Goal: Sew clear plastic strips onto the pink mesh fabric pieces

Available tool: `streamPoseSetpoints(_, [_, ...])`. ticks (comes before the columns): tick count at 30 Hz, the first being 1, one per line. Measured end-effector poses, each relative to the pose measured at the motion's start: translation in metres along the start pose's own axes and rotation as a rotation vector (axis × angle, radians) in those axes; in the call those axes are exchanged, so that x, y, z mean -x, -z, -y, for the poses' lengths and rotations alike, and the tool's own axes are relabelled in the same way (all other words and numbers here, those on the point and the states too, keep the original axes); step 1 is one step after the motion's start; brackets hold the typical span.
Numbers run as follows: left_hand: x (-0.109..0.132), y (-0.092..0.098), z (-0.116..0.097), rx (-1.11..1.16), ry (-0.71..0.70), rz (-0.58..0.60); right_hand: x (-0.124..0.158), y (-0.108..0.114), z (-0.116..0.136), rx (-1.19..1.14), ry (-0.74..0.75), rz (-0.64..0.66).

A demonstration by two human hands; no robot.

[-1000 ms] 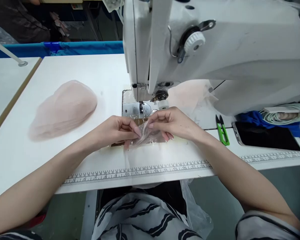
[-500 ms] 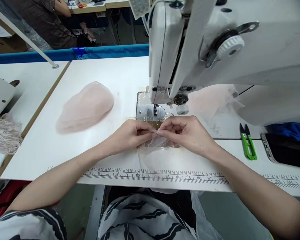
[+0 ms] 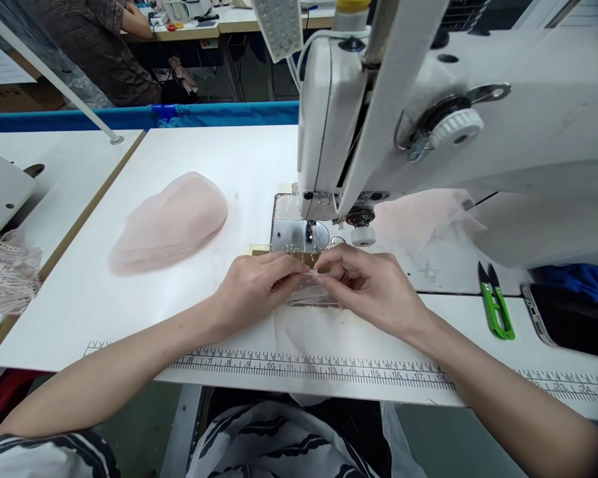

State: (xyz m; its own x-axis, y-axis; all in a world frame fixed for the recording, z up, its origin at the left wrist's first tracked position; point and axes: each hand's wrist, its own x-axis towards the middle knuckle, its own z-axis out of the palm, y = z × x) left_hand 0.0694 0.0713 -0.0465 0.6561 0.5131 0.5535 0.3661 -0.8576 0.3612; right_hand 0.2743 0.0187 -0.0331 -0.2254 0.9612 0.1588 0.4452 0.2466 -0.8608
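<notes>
"Where is that sheer fabric (image 3: 309, 292) sitting?"

"Near the middle of the frame, right between the two hands. Its upper edge is bridging their fingertips, and the rest is hanging below them, toward the printed ruler (image 3: 329, 365)."

"Are both hands gripping it?"

"Yes. The left hand (image 3: 259, 285) is pinching it from the left, thumb against forefinger, and the right hand (image 3: 373, 289) is pinching it from the other side, the tips almost meeting."

"What's around them?"

"The metal needle plate (image 3: 289, 232) is lying just above the hands, under the white sewing machine (image 3: 331, 126) that's filling the upper right. A stack of pink pieces (image 3: 172, 229) is resting left of centre, well apart from the left hand. Green snips (image 3: 497, 309) and a phone (image 3: 573, 318) are lying over at the right."

"And the upper left?"

"Somebody in a dark top (image 3: 114, 53) is sitting there."
</notes>
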Motion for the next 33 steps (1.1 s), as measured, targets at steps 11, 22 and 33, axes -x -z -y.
streamPoseSetpoints(11, [-0.001,-0.002,0.0,-0.014,-0.062,-0.056,0.0,-0.001,-0.005,-0.014,0.08,-0.007])
streamPoseSetpoints(22, [0.0,0.001,0.001,-0.048,-0.101,-0.086,-0.001,0.001,-0.003,0.046,0.163,0.026])
streamPoseSetpoints(33, [0.0,0.003,-0.002,-0.06,-0.138,-0.059,0.006,0.005,-0.013,0.669,0.873,-0.22])
